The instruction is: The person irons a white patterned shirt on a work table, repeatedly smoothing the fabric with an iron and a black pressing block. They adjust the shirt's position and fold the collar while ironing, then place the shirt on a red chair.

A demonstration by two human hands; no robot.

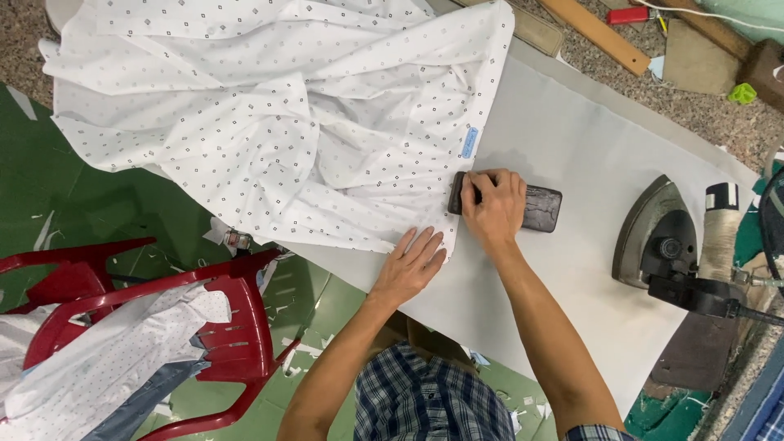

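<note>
A white shirt [269, 114] with a small dark square print lies crumpled over the left part of a grey ironing table [588, 155]. My left hand [412, 265] rests flat, fingers apart, on the shirt's near edge. Just to its right, my right hand [494, 204] grips a dark worn block [543, 208] and presses it on the table against the shirt's edge. A small blue label [469, 141] sits on the shirt's edge above the block.
A heavy iron [657, 233] stands on the table's right end, with a wrapped handle [720, 233] beside it. A red plastic chair [188, 327] holding more garments stands at lower left on the green floor. Wooden strips [596, 33] lie beyond the table.
</note>
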